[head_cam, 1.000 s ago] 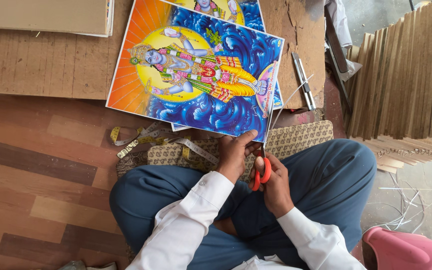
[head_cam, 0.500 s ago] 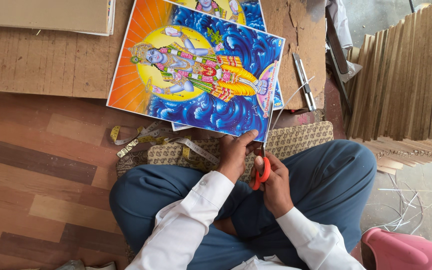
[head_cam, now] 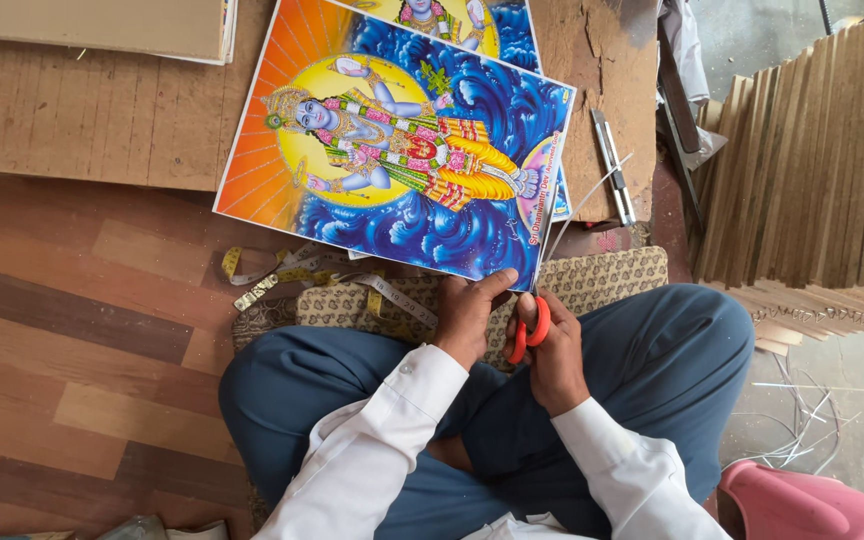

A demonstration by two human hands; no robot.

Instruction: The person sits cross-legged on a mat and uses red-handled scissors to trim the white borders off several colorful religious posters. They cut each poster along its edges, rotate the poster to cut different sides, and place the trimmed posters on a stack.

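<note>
Seated person, legs crossed. The right hand [head_cam: 562, 355], at 6 o'clock of centre, is closed through the orange handles of the scissors [head_cam: 529, 330], whose blades run toward 12 along the print's right edge. Just at its 9 o'clock, the left hand [head_cam: 470, 312] pinches the print's near corner, thumb on top. The print [head_cam: 392, 140], a glossy picture sheet, lies flat from that corner out toward 11 o'clock, half on the patterned mat [head_cam: 602, 275] and half on the board [head_cam: 82, 120]; its long axis runs 9 to 3, tilted slightly clockwise. It looks light, thin and limp, likely to crease, so best held at an edge close to the cut. A tape measure [head_cam: 292, 275] lies at 9 o'clock of the hands. A knife [head_cam: 612, 165] and a stack of wooden strips [head_cam: 812, 150] lie farther off, toward 2 o'clock.
</note>
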